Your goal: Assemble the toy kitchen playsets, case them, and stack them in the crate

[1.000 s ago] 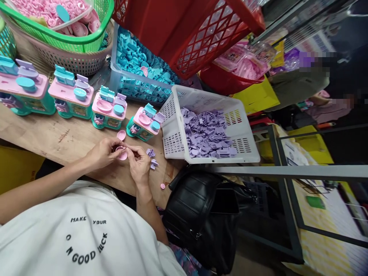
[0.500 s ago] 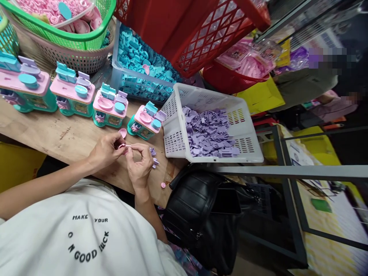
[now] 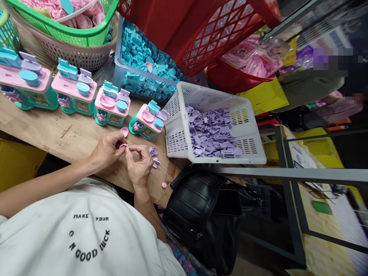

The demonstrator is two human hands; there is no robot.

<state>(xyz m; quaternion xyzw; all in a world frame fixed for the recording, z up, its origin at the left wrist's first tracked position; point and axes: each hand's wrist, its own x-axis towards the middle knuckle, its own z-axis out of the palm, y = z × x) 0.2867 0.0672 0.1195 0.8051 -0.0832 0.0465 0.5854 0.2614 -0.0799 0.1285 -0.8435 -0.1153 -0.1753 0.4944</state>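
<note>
Where the two hands meet at centre left of the frame, the left hand (image 3: 107,150) and the right hand (image 3: 140,165) each close their grip, thumb against forefinger, on one small pink piece (image 3: 124,146) held just above the worktop (image 3: 66,134). Four pink-and-teal toy kitchens (image 3: 112,105) stand in a row along the upper left of the worktop. One loose pink dish (image 3: 124,131) lies between the nearest of them and the left hand. Two lilac pieces (image 3: 153,151) lie just beside the right hand, and one small pink disc (image 3: 164,185) lies lower down, near the worktop's edge. At centre, one white basket (image 3: 250,126) holds a heap of lilac parts. Behind it, one blue-grey crate (image 3: 120,73) holds teal parts, one green basket (image 3: 71,36) at upper left holds pink parts, and one red crate (image 3: 201,23) fills the top centre. One black bag (image 3: 198,207) sits at lower centre. Writing on the white shirt (image 3: 57,237) at lower left reads "MAKE YOUR" above "N GOOD LUCK".
</note>
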